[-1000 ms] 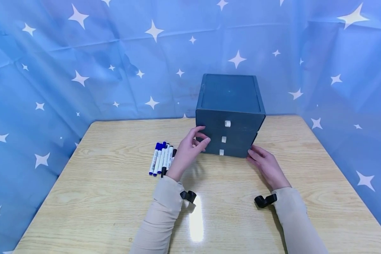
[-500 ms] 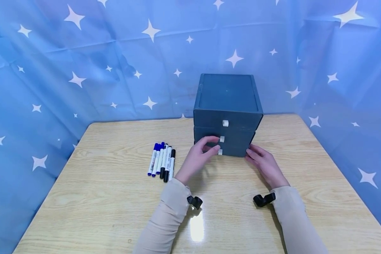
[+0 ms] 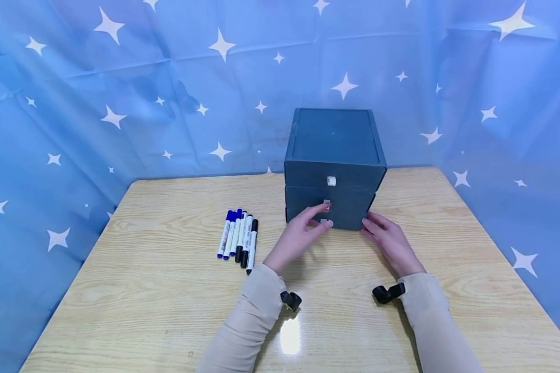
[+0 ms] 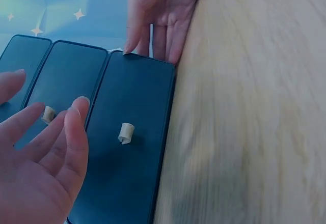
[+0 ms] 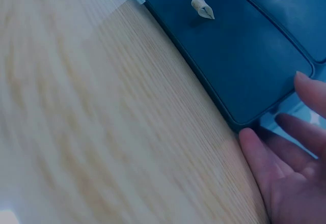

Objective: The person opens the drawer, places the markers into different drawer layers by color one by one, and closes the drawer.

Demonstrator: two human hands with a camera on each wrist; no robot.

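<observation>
A dark blue three-drawer box stands at the back of the table, its drawer fronts facing me. Short white tubes serve as pulls: the top pull, the middle pull and the bottom pull. My left hand is at the front of the middle and bottom drawers, fingers spread loosely around the middle pull; no pinch on it is visible. At the box's lower right corner, my right hand rests with its fingers extended, fingertips touching the side and front edge.
Several white markers with blue or black caps lie side by side left of the box. A blue cloth with white stars hangs behind the wooden table. Each sleeve carries a small black wrist camera.
My left hand has moved right and slightly down, from the box's left edge to the middle and bottom pulls, uncovering all the markers. The right hand stays at the lower right corner.
</observation>
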